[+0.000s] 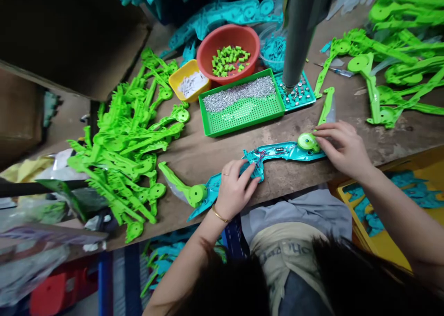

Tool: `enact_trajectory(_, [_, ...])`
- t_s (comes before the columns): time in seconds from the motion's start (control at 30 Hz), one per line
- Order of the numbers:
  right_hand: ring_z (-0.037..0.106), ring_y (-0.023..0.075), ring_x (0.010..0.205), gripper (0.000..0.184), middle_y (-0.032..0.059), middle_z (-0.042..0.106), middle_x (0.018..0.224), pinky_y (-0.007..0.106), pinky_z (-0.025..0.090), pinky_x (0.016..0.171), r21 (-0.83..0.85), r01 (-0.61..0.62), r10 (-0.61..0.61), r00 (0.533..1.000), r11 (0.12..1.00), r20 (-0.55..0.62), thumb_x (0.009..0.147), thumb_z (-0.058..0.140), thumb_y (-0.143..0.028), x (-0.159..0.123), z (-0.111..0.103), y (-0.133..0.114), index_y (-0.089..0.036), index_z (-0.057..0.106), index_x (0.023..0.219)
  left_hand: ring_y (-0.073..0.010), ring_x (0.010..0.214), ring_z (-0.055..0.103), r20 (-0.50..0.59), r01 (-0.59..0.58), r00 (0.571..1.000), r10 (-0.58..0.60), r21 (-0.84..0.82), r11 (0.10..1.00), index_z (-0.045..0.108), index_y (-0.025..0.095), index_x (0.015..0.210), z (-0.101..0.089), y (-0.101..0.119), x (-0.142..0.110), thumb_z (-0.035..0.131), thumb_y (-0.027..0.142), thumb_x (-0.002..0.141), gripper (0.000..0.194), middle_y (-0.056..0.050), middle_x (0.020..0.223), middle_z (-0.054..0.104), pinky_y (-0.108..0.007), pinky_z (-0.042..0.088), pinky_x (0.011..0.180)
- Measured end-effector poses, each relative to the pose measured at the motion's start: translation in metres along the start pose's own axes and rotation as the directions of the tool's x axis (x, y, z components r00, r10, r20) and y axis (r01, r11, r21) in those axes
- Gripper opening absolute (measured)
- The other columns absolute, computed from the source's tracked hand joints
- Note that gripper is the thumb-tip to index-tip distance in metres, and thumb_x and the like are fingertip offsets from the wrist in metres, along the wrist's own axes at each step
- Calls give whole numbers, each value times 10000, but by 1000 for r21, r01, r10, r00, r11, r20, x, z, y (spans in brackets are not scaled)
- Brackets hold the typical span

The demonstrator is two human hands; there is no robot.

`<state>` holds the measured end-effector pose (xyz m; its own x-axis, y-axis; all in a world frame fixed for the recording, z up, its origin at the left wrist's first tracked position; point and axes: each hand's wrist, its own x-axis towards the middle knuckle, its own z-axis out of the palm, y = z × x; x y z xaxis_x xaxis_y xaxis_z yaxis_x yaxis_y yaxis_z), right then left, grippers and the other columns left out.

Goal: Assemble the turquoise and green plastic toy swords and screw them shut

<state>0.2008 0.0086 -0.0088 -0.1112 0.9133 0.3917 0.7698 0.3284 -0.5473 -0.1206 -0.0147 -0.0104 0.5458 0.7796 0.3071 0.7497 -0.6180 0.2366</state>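
A curved turquoise plastic toy half-shell [277,151] lies on the bench in front of me, with thin wires and a small metal coil or spring inside. My left hand [236,186] grips its middle, fingers bent over the edge. At its right end, my right hand [342,147] holds the round hub of a lime-green arm piece [307,142] between fingertips and thumb. That arm slants up and away, with a translucent blade beside it. A second lime-green arm piece [197,195] sits by its round hub on the shell's left end. My left hand covers part of the shell.
Lime-green parts [138,131] are heaped at left, more [409,61] at right. Behind the shell stand a green tray [239,114] of small metal pieces, a red bowl [204,52], a yellow tub [176,82] and a turquoise tray [305,104] under a grey post [298,38].
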Motion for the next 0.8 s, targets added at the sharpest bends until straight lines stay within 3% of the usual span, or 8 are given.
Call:
enact_trajectory(0.23, [660,208,1002,126,65,722,1041,473,374,1053,3,88,-88,996,996,26,917,570,-244,0,7,-11,-219,669,993,-359,1159,527,35,-87,996,81,243,966,684,129,1127,8,13,15,619,510,870,464,-179,1211,644,-540,407,1027])
enact_trajectory(0.33, [652,199,995,133,62,717,1037,476,343,1084,-37,183,-181,982,982,46,921,566,-230,1,17,-28,-210,657,1015,-350,1147,550,71,-110,993,96,221,969,660,100,1163,8,13,16,606,553,864,545,-177,1183,664,-521,403,1049])
enact_trajectory(0.47, [611,227,1069,229,69,695,1125,530,275,1128,-100,368,-335,909,925,248,951,510,-261,4,40,-59,-226,652,1127,-305,1137,579,11,-81,997,80,101,992,608,99,1239,9,10,11,629,490,872,537,-180,1157,672,-485,427,1047])
enact_trajectory(0.57, [564,270,1157,318,93,648,1259,589,251,1123,-142,418,-340,859,897,383,970,472,-316,9,56,-73,-246,612,1247,-299,1149,579,-7,-76,997,77,92,993,613,113,1234,10,10,6,632,443,880,485,-179,1167,669,-491,425,1049])
enact_trajectory(0.8, [514,322,1226,326,145,597,1322,652,233,1119,-162,450,-328,814,878,480,947,505,-360,23,62,-75,-210,631,1206,-335,1186,550,75,-17,997,4,164,986,668,141,1161,14,19,10,608,469,889,431,-175,1224,656,-558,363,1077])
